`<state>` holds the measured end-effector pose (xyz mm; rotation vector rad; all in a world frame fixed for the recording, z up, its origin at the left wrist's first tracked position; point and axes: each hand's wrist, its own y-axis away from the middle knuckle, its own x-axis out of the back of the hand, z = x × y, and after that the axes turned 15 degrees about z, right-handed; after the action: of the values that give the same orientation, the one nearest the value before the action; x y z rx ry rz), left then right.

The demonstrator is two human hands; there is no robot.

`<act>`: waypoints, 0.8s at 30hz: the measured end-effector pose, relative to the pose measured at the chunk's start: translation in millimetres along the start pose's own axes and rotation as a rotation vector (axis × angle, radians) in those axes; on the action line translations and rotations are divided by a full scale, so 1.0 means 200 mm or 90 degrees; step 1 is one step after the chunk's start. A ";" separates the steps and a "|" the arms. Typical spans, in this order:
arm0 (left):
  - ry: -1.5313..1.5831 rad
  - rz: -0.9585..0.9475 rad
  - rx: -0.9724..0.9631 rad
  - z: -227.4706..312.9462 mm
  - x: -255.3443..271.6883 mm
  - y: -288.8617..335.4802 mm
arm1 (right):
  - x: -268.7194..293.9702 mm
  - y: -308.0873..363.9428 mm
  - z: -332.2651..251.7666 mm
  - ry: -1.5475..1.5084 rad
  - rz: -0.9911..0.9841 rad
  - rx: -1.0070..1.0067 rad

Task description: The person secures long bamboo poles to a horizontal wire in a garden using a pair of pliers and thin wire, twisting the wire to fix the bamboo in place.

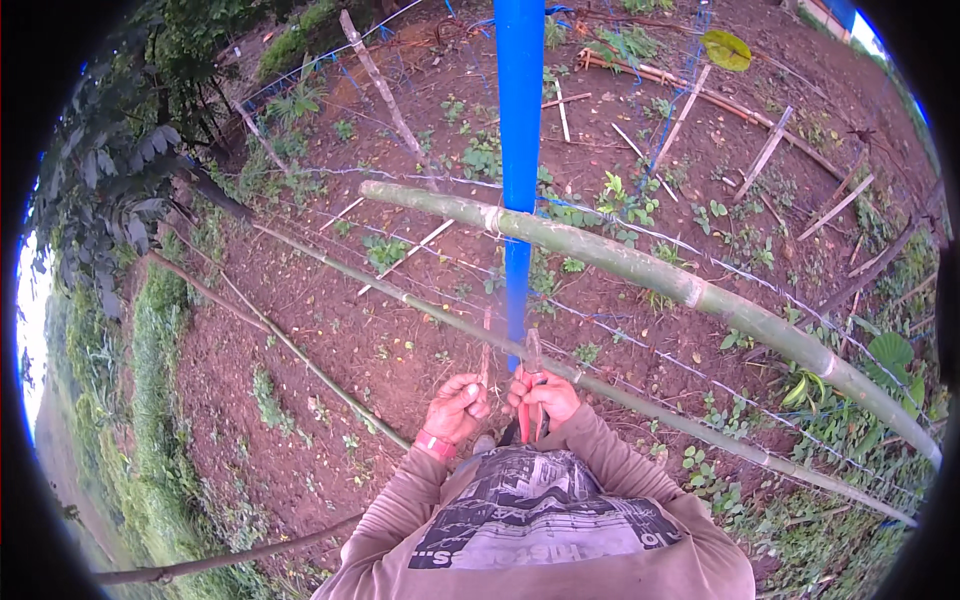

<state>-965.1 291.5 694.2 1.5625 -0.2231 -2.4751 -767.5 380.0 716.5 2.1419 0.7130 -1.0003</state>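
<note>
My right hand (550, 394) grips red-handled pliers (533, 352), whose jaws point away from me beside the foot of a blue post (519, 120). To its left, my left hand (457, 406) is closed with thumb and fingers pinched together; what it holds, if anything, is too small to name. A narrow brown stick (486, 345) rises just beyond those fingertips, and I cannot tell whether they touch it. A thin green pole (430, 308) runs slantwise just past both hands. Farther out, a thick green bamboo pole (610, 252) crosses at the blue post.
Strands of barbed wire (690, 245) stretch across beyond my hands. Wooden stakes (385, 90) and loose sticks (765, 150) stand or lie on the brown soil among small plants. A slender branch (300, 352) slants at the left, near tall grass (160, 400) and a leafy tree (110, 170).
</note>
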 end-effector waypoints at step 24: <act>-0.222 -0.179 -0.451 0.78 -0.66 -0.70 | 0.47 0.02 0.20 0.733 0.671 0.045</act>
<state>-1064.8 463.7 842.5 0.9102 0.7890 -2.5752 -730.3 364.5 623.0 2.5067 -0.0999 0.8208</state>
